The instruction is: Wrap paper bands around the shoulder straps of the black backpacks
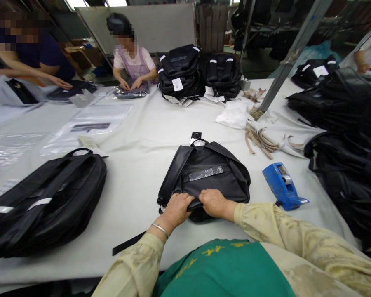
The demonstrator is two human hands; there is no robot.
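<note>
A black backpack (216,161) lies strap side up on the white table in front of me, its top loop and a dark hang tag (196,135) pointing away. Across its back runs a strip of shiny plastic (204,173). My left hand (178,207) and my right hand (213,202) grip the backpack's near edge, close together, with fingers curled over the fabric. The fingertips of both are partly hidden in the folds. One loose black strap (129,243) trails out to the left of my left wrist.
Another black backpack (49,198) lies at left. A blue tape dispenser (282,185) stands to the right, near beige strips (261,142) and a bag pile (346,165). Stacked backpacks (181,74) and a metal post (292,57) are farther back. Co-workers handle bags across the table.
</note>
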